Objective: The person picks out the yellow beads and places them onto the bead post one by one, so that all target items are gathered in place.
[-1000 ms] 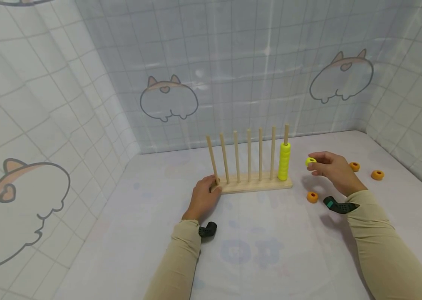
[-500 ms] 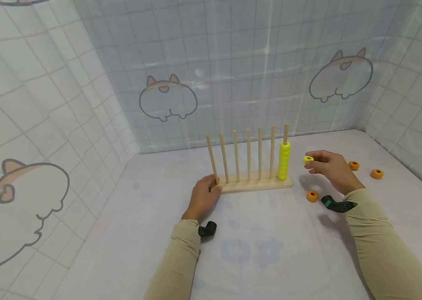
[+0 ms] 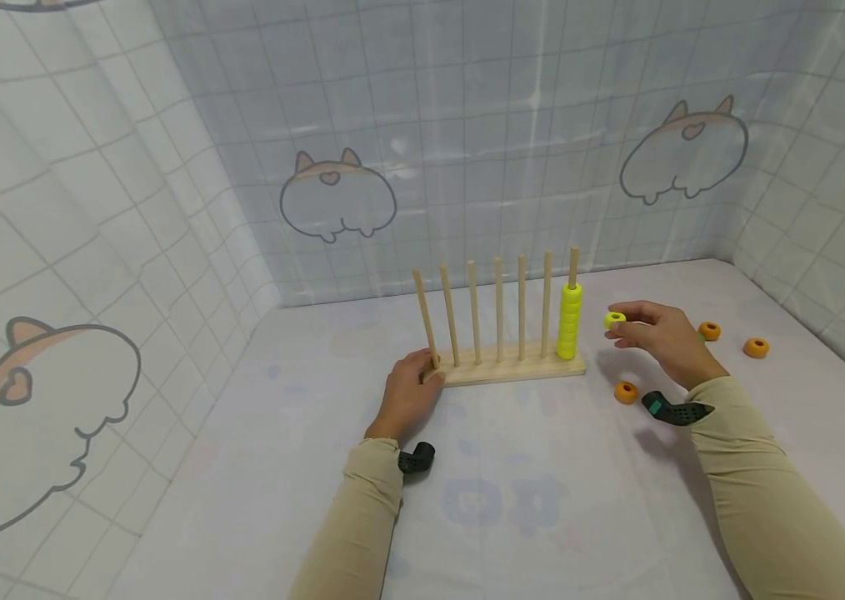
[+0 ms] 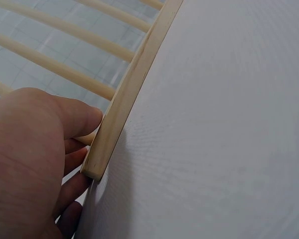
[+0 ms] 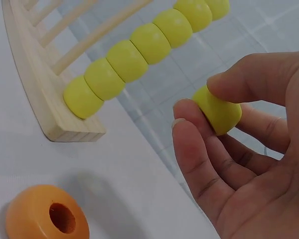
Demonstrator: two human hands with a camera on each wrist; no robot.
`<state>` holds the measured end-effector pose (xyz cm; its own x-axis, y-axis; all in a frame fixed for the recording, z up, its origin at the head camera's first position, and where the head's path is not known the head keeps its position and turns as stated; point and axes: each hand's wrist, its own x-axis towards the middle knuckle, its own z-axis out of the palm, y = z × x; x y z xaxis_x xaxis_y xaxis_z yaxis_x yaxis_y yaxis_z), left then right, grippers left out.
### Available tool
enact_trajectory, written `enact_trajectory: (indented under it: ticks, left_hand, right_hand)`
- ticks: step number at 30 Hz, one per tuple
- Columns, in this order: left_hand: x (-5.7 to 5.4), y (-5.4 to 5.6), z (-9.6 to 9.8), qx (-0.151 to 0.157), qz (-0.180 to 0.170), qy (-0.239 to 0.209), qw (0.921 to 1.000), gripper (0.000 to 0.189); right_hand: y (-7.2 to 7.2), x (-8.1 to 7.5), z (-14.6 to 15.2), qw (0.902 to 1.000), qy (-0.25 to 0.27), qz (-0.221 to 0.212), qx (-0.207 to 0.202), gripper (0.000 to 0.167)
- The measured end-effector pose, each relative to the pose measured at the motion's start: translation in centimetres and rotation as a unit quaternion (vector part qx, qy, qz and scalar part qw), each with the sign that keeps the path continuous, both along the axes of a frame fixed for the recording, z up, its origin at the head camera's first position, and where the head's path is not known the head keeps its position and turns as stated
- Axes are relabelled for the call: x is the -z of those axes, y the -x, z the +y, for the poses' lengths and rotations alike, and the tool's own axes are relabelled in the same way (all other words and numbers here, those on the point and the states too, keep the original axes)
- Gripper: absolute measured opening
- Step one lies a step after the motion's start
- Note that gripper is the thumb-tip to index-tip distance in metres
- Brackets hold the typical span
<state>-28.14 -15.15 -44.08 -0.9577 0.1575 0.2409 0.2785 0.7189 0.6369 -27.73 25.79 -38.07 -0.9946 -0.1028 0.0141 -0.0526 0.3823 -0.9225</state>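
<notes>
A wooden peg rack (image 3: 505,372) with several upright pegs stands on the table. Its rightmost peg carries a stack of yellow beads (image 3: 568,323), and the bare tip of that peg shows above them. My left hand (image 3: 409,395) grips the rack's left end, thumb in front and fingers behind, as the left wrist view shows at the base's end (image 4: 107,137). Right of the stack, my right hand (image 3: 662,337) pinches a single yellow bead (image 5: 218,110) between thumb and fingers, raised off the table and apart from the rack.
Three orange beads lie on the table: a near one (image 3: 625,392) below the right hand, another (image 3: 709,332) just beyond that hand, and a third (image 3: 756,348) farther right. Cloth walls with a grid print (image 3: 452,150) enclose the table at the back and sides.
My right hand has shifted slightly left with the yellow bead, nearer the stacked peg. The left hand and the rack have stayed in place.
</notes>
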Motion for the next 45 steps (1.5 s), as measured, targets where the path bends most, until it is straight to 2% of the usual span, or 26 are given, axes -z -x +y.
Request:
enact_trajectory:
  ticks: [11, 29, 37, 45]
  left_hand:
    - [0.1, 0.1, -0.1, 0.001, 0.002, 0.004, 1.0, 0.04]
    - [0.0, 0.0, -0.1, 0.006, 0.007, 0.005, 0.9999, 0.038]
    - [0.1, 0.1, -0.1, 0.008, 0.005, 0.004, 0.9999, 0.038]
    - [0.2, 0.0, -0.2, 0.008, -0.001, 0.002, 1.0, 0.04]
  right_hand:
    - [0.2, -0.3, 0.0, 1.0, 0.002, -0.007, -0.005, 0.053]
    - [-0.5, -1.5, -0.8, 0.9998, 0.021, -0.006, 0.004, 0.056]
    - [-0.7, -1.7, -0.9, 0.9992, 0.029, 0.024, -0.01, 0.057]
    - [-0.6, -1.8, -1.3, 0.9968, 0.07, 0.036, 0.007, 0.051]
